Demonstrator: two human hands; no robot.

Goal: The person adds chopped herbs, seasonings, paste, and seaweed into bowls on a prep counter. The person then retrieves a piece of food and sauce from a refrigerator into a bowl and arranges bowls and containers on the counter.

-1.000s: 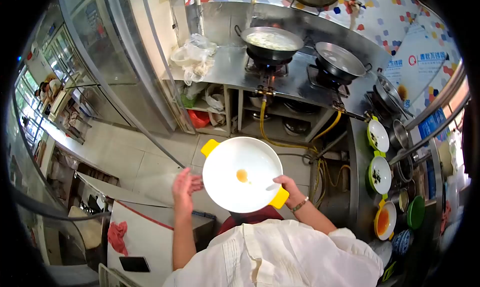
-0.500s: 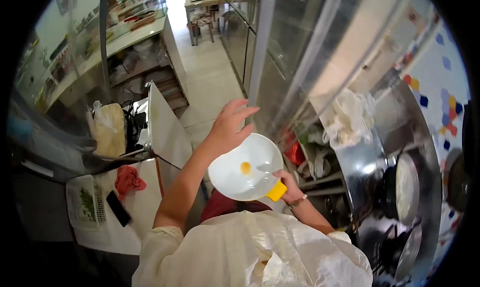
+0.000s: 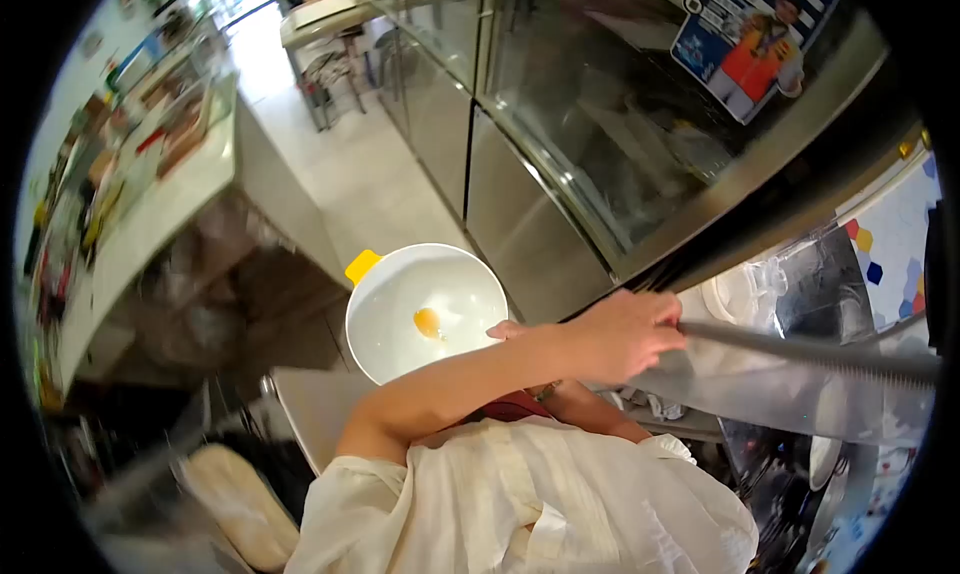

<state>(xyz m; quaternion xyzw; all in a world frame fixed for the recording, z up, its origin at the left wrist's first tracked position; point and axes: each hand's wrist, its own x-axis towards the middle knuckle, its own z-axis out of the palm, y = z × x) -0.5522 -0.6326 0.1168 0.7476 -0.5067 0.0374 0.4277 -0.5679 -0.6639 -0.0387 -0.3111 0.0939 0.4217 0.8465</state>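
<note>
A white bowl (image 3: 465,274) with a yellow handle (image 3: 362,266) is in front of my body, a raw egg (image 3: 428,323) lying inside it. My right hand (image 3: 508,330) grips the bowl's near right rim; my left forearm hides most of that hand. Crossing over to the right, my left hand (image 3: 628,336) has its fingers curled at the end of a grey edge strip (image 3: 800,352). The strip borders a clear plastic curtain (image 3: 790,399) that hangs to my right.
A glass-fronted steel fridge (image 3: 560,204) stands ahead on the right. To the left is a cluttered counter (image 3: 215,154). The tiled floor (image 3: 330,164) runs between them toward a table (image 3: 335,12). A metal worktop (image 3: 825,284) lies beyond the curtain.
My view has moved forward, past the curtain. The bowl has shifted left and turned, its handle now at the far left. My left hand has swung right onto the curtain's edge.
</note>
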